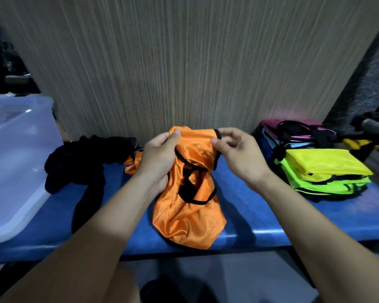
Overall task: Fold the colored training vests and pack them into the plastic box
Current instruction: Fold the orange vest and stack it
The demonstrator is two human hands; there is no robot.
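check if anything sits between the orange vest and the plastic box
Yes: a black cloth heap lies on the blue table between the orange vest and the plastic box at left.

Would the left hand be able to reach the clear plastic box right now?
Probably yes, but not at once. The plastic box sits open on the left hand's side, with only the black cloth between them, but that hand is gripping the orange vest.
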